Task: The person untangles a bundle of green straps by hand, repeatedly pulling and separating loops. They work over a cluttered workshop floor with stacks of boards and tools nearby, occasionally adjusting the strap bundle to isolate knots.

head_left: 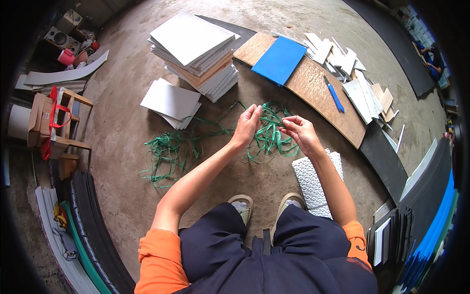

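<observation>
Green plastic strapping twine [274,136] hangs in loose strands between and below my two hands, over the concrete floor. My left hand [247,126] is closed on a strand, fingers pinched together near their tips. To its right, my right hand [300,132] pinches the twine between thumb and fingers. A second tangle of the green twine [169,152] lies on the floor to the left of my left forearm, with loose strands running toward the stacked sheets. Close to my right forearm rests a white textured foam block [320,181].
Ahead stand a tall stack of white sheets [193,39] and a lower stack [171,100]. A long brown board [313,88] bears a blue sheet [280,60] and a blue cutter knife [334,95]. White offcuts [360,95] lie beyond it. Black sheets [90,220] lean left; a wooden stool [73,117] stands nearby.
</observation>
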The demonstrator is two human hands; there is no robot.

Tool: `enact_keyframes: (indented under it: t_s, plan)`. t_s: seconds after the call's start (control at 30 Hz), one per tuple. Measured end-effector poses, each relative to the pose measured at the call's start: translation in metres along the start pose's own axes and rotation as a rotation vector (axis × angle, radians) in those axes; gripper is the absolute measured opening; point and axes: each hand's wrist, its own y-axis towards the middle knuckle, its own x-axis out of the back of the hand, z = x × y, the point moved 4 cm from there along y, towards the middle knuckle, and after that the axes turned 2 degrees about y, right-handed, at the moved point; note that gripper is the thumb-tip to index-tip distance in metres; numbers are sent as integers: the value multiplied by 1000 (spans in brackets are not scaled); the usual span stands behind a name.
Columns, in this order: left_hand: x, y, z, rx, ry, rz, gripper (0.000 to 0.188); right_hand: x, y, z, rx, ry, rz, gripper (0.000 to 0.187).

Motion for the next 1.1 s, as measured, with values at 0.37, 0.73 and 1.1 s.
enact_keyframes:
  t_s: [0.37,0.73,1.1]
  plan:
    - [30,-1,6,-283,748,-85,22,4,4,23,288,-521,-135,10]
    - [-25,-10,-7,-326,1055,387,33,-13,-6,32,269,-621,-116,11]
    - [-18,-9,-17,-410,1032,203,24,-19,-12,37,442,-1030,-85,16]
